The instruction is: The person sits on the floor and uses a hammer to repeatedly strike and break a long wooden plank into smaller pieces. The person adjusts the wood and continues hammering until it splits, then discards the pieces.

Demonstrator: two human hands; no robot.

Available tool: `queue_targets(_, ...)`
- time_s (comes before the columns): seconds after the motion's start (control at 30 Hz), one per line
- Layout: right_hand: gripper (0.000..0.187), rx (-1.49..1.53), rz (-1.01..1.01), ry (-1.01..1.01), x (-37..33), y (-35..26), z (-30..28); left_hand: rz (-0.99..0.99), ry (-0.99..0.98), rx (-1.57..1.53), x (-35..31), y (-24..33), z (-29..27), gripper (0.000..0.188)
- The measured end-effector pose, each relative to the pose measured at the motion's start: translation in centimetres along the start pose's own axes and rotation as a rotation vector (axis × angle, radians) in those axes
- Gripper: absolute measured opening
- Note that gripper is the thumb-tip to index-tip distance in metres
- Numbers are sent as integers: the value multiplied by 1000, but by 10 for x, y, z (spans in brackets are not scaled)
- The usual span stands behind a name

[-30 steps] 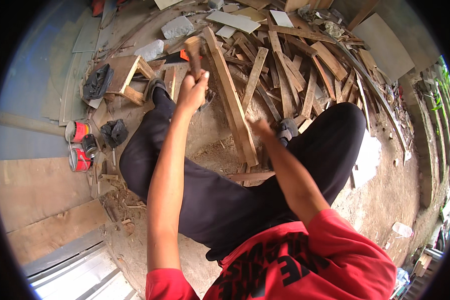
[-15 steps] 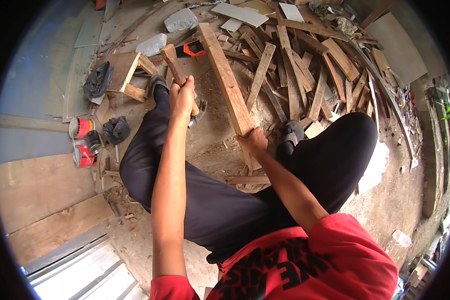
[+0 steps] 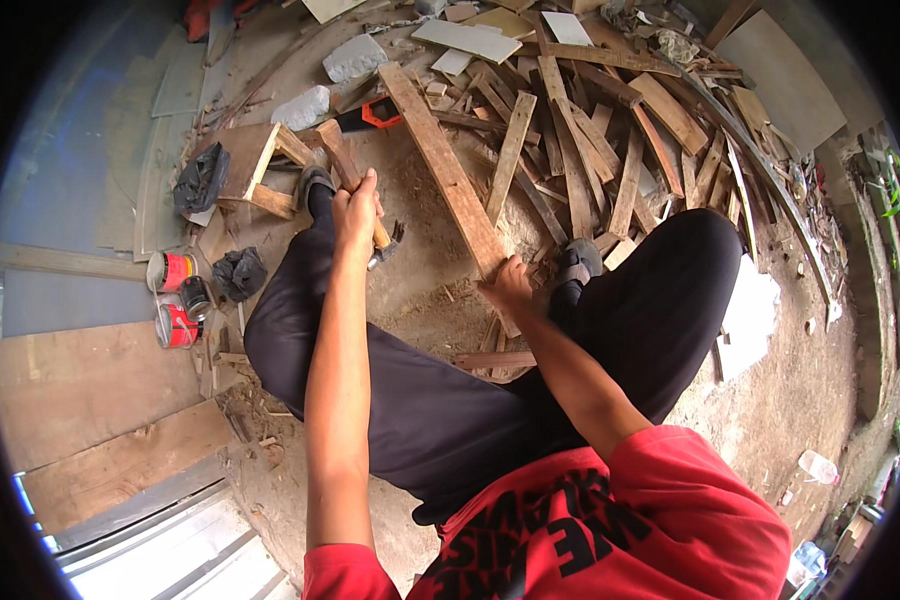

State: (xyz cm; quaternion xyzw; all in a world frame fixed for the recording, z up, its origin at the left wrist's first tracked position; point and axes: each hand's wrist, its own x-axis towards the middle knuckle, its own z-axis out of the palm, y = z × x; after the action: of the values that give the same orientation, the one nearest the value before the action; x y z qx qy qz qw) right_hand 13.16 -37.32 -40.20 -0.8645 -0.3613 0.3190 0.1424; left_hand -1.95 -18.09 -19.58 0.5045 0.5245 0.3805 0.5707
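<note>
My left hand [image 3: 356, 210] is closed round a short reddish-brown piece of wood [image 3: 338, 155], which points away from me. A hammer [image 3: 384, 246] with a yellowish handle and dark head shows right by that hand; whether the hand also grips it, I cannot tell. My right hand [image 3: 510, 282] grips the near end of a long wooden plank [image 3: 445, 170], its fingers wrapped over the edge. The plank slants away to the far left, between my feet. Beyond its far end lies a saw [image 3: 380, 112] with an orange and black handle.
A heap of scrap wood [image 3: 580, 140] spreads at the far right, with white board pieces [image 3: 467, 40] behind it. Left of my foot stand a small wooden frame [image 3: 255, 165], a black plastic bag [image 3: 238, 273] and red cans [image 3: 176, 327]. Pale blocks [image 3: 354, 58] lie far off.
The far end of the plank has dipped a little toward me and left. The short wood in my left hand has come slightly lower. Both hands keep their hold, and the view has shifted slightly.
</note>
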Motion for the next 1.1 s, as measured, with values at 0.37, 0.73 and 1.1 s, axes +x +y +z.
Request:
queue_targets(0.37, 117, 20, -77, -144, 1, 2, -15, 13, -42, 30, -11, 4, 10, 39)
queue_targets(0.73, 74, 452, -851, 407, -18, -69, -124, 566, -521, 395, -34, 27, 72, 33)
queue_targets(1.1, 28, 384, -592, 536, 20, -3, -131, 281, -800, 519, -44, -12, 164, 61)
